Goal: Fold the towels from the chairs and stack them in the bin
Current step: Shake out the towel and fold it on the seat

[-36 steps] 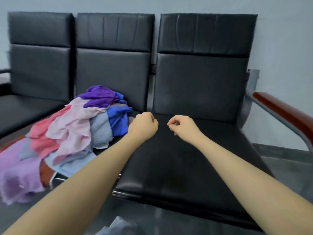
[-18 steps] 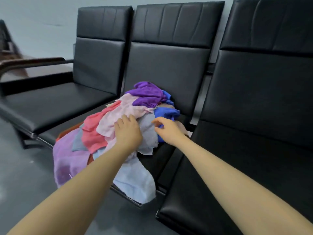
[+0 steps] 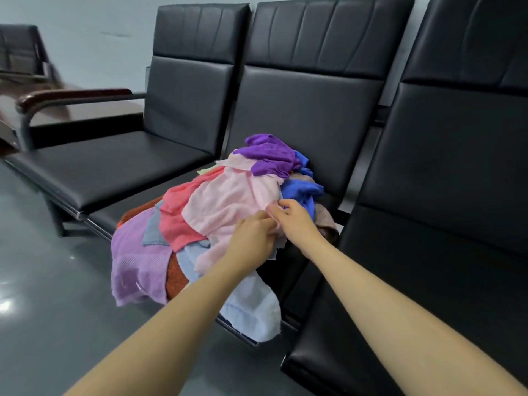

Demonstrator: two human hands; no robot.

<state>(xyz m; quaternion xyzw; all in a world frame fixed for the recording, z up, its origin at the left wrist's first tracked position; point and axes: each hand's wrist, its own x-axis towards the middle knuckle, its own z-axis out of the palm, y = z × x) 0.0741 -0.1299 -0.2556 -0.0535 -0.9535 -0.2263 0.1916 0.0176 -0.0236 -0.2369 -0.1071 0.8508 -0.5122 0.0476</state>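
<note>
A heap of towels (image 3: pixel 228 218) sits at the centre of the frame on the middle seat (image 3: pixel 303 110) of a row of three black padded chairs, spilling over the seat's front edge. Both hands meet at the right side of the heap: the left hand (image 3: pixel 251 241) has its fingers curled into the pale pink towel (image 3: pixel 228 201) near its lower right edge, and the right hand (image 3: pixel 295 218), just beside it, pinches the same pink cloth between thumb and fingers. On top toward the backrest lies a purple towel (image 3: pixel 268 154), with a bright blue towel (image 3: pixel 303 191) to its right. Left of the pink one is a coral red towel (image 3: pixel 177 221), then a lilac towel (image 3: pixel 137 261) hanging down at lower left over a rust-orange one (image 3: pixel 174 277). A light blue towel (image 3: pixel 251 312) droops off the front edge beneath the left forearm. The left seat (image 3: pixel 108 167), with a wooden armrest (image 3: pixel 71 95) at the upper left, and the right seat (image 3: pixel 428 252) flank the heap
</note>
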